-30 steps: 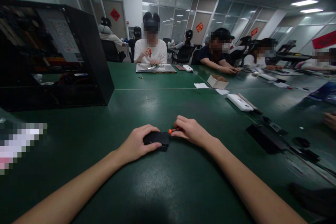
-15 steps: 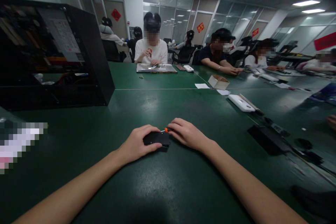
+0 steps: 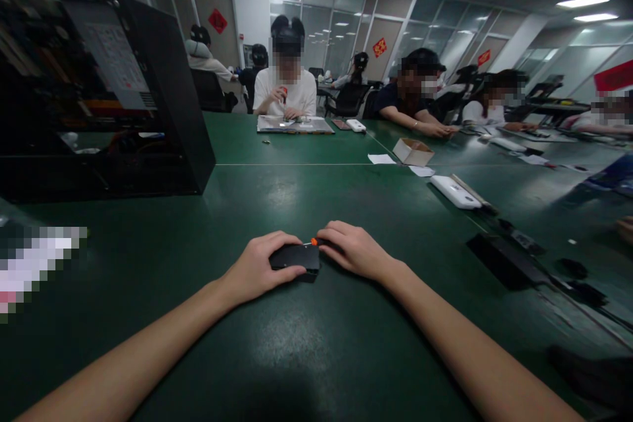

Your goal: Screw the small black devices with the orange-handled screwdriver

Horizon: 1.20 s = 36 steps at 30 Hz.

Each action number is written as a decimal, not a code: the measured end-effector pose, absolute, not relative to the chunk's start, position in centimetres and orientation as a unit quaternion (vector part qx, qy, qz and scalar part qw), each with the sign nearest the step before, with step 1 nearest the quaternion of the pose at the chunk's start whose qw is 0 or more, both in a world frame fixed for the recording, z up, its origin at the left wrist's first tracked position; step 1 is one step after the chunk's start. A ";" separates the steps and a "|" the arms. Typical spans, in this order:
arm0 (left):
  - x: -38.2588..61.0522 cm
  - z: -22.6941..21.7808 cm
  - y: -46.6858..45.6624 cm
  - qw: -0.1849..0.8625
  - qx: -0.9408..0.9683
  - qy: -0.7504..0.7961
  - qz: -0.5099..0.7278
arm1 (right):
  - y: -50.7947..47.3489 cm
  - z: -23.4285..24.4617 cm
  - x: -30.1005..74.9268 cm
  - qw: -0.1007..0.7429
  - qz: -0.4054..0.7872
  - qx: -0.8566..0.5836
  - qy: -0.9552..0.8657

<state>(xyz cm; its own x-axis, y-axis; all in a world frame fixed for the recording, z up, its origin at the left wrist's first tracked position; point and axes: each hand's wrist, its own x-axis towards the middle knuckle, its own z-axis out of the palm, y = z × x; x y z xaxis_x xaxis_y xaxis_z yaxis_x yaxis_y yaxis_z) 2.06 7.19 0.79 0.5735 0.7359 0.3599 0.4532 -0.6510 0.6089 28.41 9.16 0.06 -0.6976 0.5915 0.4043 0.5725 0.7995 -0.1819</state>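
Observation:
A small flat black box point(image 3: 297, 257) lies on the green table point(image 3: 316, 343) in front of me. My left hand point(image 3: 260, 269) is closed around its left side, thumb along the near edge. My right hand point(image 3: 353, 250) is closed on a small tool with an orange tip point(image 3: 314, 241), which rests at the box's far right corner. Most of the tool is hidden under my fingers.
A large black computer case point(image 3: 99, 92) stands at the left. Flat black parts point(image 3: 504, 260) and a white device point(image 3: 455, 192) lie to the right, with a small cardboard box point(image 3: 413, 151) beyond. Several other people sit working along the far and right sides.
My right hand has slid left, bringing the orange-tipped tool in against the box's corner. My left hand has kept its hold on the box.

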 end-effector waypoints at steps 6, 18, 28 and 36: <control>2.3 0.8 7.3 0.309 0.802 0.367 0.357 | 9.0 -0.1 28.3 0.238 0.010 -0.313 -0.919; 2.1 0.4 9.9 0.688 0.293 0.334 0.574 | 8.6 -0.5 27.3 0.224 0.111 -0.364 -0.897; 1.6 0.7 10.0 0.727 0.212 0.308 0.576 | 6.9 0.3 25.4 0.269 0.124 -0.319 -0.900; 1.8 0.8 9.8 0.734 0.234 0.302 0.561 | 3.5 0.9 22.0 0.261 0.155 -0.340 -0.890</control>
<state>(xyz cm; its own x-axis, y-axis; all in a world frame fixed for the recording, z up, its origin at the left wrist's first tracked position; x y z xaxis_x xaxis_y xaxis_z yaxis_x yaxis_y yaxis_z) 1.80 9.85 0.81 0.1869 0.9655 -0.1812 -0.6826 0.2602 0.6829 22.00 3.51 0.89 -0.6320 0.6867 0.3592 0.5251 0.7203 -0.4532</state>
